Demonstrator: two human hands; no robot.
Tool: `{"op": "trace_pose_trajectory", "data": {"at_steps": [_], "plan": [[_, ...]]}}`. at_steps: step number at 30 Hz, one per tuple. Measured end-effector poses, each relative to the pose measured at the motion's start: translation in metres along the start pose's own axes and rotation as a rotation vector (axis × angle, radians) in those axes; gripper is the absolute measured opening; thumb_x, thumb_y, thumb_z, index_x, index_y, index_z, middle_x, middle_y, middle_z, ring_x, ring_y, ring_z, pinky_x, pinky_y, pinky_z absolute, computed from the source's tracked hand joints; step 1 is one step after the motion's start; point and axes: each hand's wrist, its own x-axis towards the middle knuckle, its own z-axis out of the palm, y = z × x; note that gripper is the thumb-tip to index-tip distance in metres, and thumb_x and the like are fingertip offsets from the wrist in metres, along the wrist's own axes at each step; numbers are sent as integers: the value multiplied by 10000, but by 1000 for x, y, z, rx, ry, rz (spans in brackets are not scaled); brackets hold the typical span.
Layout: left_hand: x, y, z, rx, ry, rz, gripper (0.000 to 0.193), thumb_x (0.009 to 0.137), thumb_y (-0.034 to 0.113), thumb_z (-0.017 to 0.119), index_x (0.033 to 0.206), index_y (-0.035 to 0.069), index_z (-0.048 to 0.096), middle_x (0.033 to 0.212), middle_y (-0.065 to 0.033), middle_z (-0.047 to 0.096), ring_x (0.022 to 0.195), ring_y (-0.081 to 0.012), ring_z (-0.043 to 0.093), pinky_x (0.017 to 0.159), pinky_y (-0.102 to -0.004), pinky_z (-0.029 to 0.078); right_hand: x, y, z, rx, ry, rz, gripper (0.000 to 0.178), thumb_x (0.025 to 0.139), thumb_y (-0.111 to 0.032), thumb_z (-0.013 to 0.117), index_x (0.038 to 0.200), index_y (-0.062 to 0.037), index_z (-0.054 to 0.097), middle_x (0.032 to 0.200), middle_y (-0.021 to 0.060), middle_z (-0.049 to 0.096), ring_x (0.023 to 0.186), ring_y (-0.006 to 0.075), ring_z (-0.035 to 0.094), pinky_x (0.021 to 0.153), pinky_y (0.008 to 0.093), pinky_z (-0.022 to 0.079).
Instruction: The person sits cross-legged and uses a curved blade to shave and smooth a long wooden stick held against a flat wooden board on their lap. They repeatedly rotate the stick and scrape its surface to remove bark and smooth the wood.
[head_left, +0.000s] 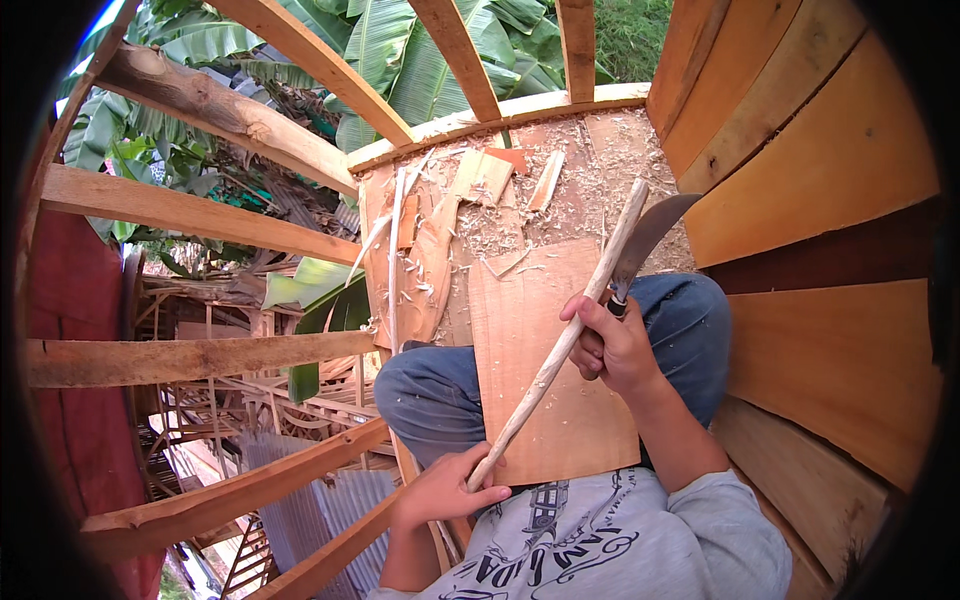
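A peeled pale wooden stick [545, 375] runs slantwise across my lap. My left hand [450, 488] is closed round its lower end. In my right hand [608, 340] is a knife with a broad curved blade [650, 235], its dark handle mostly hidden in the fist. The blade points up and to the right, beside the stick's upper end. My right thumb and fingertips lie against the stick; whether they also grip it is hard to tell. Beneath, a flat wooden board [560, 430] rests over my lap between my bent knees.
Wood shavings [600, 150] and offcuts [483, 178] litter the plank floor ahead. A plank wall [810, 200] stands close on my right. Open wooden rails [200, 355] border the left side, with corrugated sheets [320, 510] below. Banana leaves [430, 70] grow beyond the far rail.
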Motion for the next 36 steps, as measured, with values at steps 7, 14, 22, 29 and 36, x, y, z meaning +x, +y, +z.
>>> {"op": "trace_pose_trajectory", "data": {"at_steps": [7,14,22,29,36], "plan": [[32,43,-13,-315,3,330,514,812,225,672,1205,-1,429,878,-63,574,816,-145,582,758,-291,469,-21,-2,13,-52,-63,13,215,922,-199,544,908,3,616,448,-43,361,342,49,353,336,220,279],[44,51,17,-764,89,254,177,963,224,453,878,70,428,600,69,328,440,-6,262,369,-178,201,-20,-7,-1,-687,-15,-297,369,912,-351,556,876,9,631,492,-17,443,398,67,428,372,271,329],[25,65,19,-246,502,309,158,923,133,484,1000,-5,486,665,-35,468,581,-90,425,536,-253,359,-30,-20,-17,-1684,142,-768,657,652,-673,645,522,-67,426,431,49,395,367,226,445,371,320,331],[16,82,24,-265,467,321,155,918,109,478,1007,-17,466,668,-96,487,584,-148,463,551,-296,386,-8,-28,-26,-1615,299,-859,741,495,-777,644,515,-80,393,418,28,341,360,212,402,370,308,310],[9,77,25,-311,308,331,117,932,137,456,913,21,460,685,4,438,601,-61,386,545,-228,333,14,-33,-42,-1062,463,-684,736,732,-691,582,540,-1,410,450,33,290,445,92,376,435,295,307]]}}
